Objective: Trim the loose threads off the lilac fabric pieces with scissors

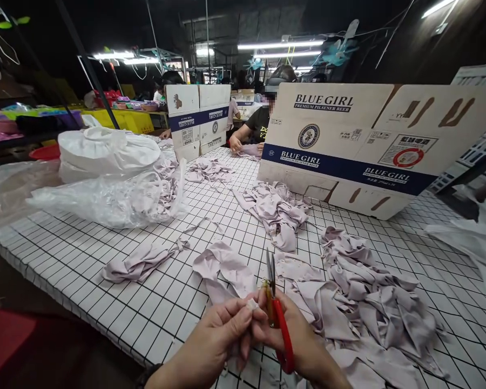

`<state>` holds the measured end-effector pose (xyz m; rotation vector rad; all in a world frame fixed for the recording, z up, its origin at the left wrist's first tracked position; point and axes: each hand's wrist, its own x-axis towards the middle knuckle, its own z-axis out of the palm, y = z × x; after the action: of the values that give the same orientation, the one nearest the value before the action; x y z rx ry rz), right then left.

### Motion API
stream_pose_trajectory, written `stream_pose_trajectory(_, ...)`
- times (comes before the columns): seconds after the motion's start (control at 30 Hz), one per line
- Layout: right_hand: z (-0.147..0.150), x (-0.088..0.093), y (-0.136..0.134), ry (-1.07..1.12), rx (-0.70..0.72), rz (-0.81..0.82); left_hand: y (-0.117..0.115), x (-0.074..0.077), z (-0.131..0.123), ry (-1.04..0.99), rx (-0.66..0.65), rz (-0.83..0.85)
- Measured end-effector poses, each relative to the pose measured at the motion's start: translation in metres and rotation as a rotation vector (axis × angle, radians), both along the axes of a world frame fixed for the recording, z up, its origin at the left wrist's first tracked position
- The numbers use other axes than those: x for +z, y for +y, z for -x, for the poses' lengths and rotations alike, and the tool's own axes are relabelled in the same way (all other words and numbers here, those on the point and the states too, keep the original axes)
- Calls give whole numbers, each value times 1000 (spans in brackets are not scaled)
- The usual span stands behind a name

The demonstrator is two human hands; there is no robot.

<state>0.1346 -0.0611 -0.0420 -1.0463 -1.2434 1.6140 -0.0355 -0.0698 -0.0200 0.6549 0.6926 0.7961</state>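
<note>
My left hand is closed at the lower middle of the head view, thumb and fingertips pinching a small whitish scrap. My right hand is wrapped round a pair of scissors with red handles, its blades pointing up and away from me. Right-hand fingertips touch or nearly touch the left ones at the scrap. Just beyond my hands lies a pale lilac fabric piece. A heap of the same crumpled fabric spreads to the right of my right hand.
A grid-patterned table fills the foreground. Further lilac pieces and a pile lie on it. Large cardboard sheets stand upright behind. A clear plastic bag holding fabric rests at left. Across the table sits another person.
</note>
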Motion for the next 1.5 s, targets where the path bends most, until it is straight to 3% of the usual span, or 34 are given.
stream_pose_trajectory(0.1, 7, -1, 2, 50, -255, -20, 0, 11, -2, 73, -19, -72)
stream_pose_trajectory(0.17, 5, 1, 6, 1, -343, -80, 0, 15, -3, 40, -29, -74)
stream_pose_trajectory(0.33, -1, 3, 5, -41, -261, -103, 2, 14, -7, -12, -68, -129)
stream_pose_trajectory(0.63, -4, -1, 2, -62, -339, -128, 3, 7, -5, 234, 66, -399)
stream_pose_trajectory(0.8, 1, 1, 13, 23, -113, -31, 3, 5, 0, 396, 109, -661)
stream_pose_trajectory(0.9, 3, 2, 16, 9, -38, -6, 8, 5, -1, 243, 99, -594)
stream_pose_trajectory(1.07, -17, 16, 2, -277, -230, -68, 13, -2, -4, 76, 145, -472)
stream_pose_trajectory(1.27, -28, 46, -33, -890, -183, -282, 12, -6, -6, 331, 182, -736)
stream_pose_trajectory(1.5, -18, 47, -46, -1051, -236, -394, 13, -4, -6, 473, 154, -911)
